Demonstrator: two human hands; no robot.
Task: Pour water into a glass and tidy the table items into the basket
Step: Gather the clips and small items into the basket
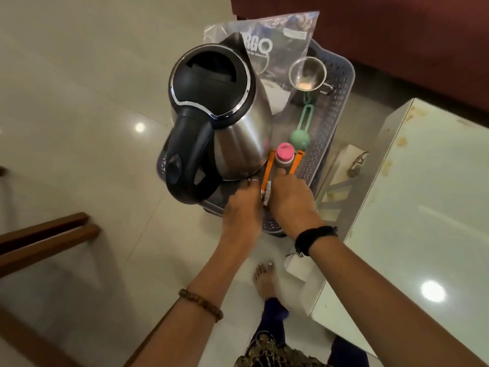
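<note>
1. The left hand (242, 205) reaches into the near end of the basket (336, 107), its fingertips at the base of the kettle (225, 115); its grip is hidden, so I cannot tell if the fingers hold anything.
2. The right hand (291, 202) lies just beside it, over the orange tool (267, 170), with a finger touching the bottle with the pink cap (285, 154); whether this grip is closed on something cannot be told.
3. The basket, grey and perforated, carries the steel kettle with black lid and handle at its left, filling much of that side.
4. Behind the kettle a clear printed plastic bag (277, 43) leans at the far end.
5. A steel cup (308, 74) stands at the far right corner; a green utensil (301, 123) lies between it and the pink-capped bottle.
6. The basket's right edge is near the white desk (428, 194), its near end above pale tiled floor (79, 75).
7. A bare foot (264, 280) stands on the floor below the hands.
</note>
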